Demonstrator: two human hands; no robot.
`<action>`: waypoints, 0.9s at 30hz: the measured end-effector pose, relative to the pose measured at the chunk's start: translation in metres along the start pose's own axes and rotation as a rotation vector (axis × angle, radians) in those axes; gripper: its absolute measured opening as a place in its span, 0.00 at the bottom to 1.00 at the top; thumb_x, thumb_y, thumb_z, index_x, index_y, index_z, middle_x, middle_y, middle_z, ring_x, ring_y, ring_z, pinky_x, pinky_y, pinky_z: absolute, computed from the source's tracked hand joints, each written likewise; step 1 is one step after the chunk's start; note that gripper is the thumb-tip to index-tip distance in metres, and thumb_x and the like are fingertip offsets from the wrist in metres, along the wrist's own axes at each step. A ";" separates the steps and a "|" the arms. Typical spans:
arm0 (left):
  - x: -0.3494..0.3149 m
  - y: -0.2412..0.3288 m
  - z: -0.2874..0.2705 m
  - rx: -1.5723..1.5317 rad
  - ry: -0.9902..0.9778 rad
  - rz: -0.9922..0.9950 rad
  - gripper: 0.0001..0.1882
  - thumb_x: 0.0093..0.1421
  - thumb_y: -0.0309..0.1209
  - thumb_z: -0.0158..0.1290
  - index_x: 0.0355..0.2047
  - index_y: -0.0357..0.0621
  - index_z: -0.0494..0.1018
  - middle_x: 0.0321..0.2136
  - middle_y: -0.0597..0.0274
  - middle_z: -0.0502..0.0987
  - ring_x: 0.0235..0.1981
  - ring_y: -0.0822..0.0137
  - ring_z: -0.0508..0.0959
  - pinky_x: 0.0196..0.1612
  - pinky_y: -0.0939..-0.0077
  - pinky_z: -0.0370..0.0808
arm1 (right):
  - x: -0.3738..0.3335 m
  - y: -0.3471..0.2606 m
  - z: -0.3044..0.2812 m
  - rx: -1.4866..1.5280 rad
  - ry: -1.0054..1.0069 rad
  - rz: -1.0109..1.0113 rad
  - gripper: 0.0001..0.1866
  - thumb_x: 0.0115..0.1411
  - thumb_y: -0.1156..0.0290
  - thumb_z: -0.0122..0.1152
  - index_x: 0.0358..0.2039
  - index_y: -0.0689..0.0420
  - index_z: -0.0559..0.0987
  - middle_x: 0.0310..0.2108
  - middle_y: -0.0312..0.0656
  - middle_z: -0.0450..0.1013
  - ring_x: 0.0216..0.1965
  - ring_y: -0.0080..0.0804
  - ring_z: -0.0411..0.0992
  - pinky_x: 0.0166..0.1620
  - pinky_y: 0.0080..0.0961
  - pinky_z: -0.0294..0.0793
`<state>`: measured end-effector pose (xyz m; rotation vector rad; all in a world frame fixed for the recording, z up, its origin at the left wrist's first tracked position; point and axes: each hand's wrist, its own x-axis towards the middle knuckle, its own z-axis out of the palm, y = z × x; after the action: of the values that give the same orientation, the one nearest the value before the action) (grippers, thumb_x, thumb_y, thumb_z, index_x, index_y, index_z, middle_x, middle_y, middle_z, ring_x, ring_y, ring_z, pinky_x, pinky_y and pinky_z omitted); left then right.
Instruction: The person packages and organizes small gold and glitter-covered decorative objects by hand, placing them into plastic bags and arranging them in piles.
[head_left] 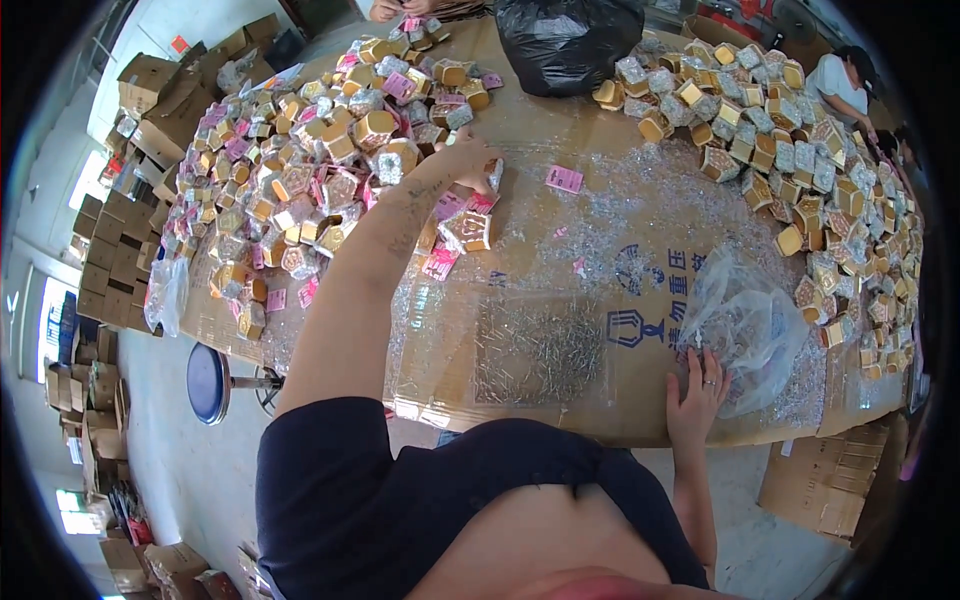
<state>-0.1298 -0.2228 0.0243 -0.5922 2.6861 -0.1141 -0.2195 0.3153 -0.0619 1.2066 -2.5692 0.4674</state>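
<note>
My left hand [468, 165] reaches to the near right edge of a large pile of small gold-sided house-shaped pieces with glittery faces [340, 140]. Its fingers curl around one small glitter-faced piece [495, 174], partly hidden by the hand. Just below it lie a gold piece with a white-patterned face [468, 231] and pink cards [440, 263]. My right hand [700, 393], a ring on one finger, rests with fingers spread against a crumpled clear plastic bag [745, 325] at the table's near edge; it grips nothing visible.
A flat clear bag of small metal pins [540, 350] lies on the cardboard-covered table [640, 395]. Another pile of gold pieces [800, 160] spreads along the right. A black plastic bag [568, 45] stands at the far side. One pink card [564, 179] and glitter scatter the middle. Other people work beyond.
</note>
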 end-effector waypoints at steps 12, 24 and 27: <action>-0.090 -0.115 -0.061 0.074 1.232 -0.658 0.39 0.41 0.60 0.67 0.50 0.57 0.70 0.55 0.53 0.66 0.61 0.44 0.62 0.53 0.27 0.62 | -0.006 -0.002 -0.006 -0.012 -0.020 0.031 0.24 0.61 0.62 0.58 0.57 0.55 0.72 0.61 0.46 0.64 0.64 0.47 0.59 0.68 0.52 0.46; -0.113 -0.065 0.009 -0.188 1.028 0.114 0.42 0.54 0.54 0.61 0.63 0.50 0.60 0.59 0.51 0.67 0.56 0.47 0.71 0.58 0.47 0.67 | 0.000 -0.003 -0.008 0.016 -0.010 0.023 0.23 0.61 0.63 0.58 0.57 0.55 0.72 0.61 0.45 0.65 0.64 0.47 0.59 0.67 0.51 0.48; -0.141 0.041 0.052 0.043 0.759 0.147 0.33 0.57 0.50 0.58 0.60 0.59 0.65 0.57 0.55 0.69 0.60 0.49 0.67 0.58 0.40 0.62 | -0.001 -0.001 -0.003 0.019 -0.003 0.030 0.23 0.61 0.63 0.58 0.56 0.55 0.73 0.61 0.46 0.65 0.63 0.47 0.60 0.67 0.51 0.49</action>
<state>-0.0076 -0.1259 0.0196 -0.3805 3.4318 -0.4304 -0.2181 0.3165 -0.0590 1.1775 -2.5939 0.4979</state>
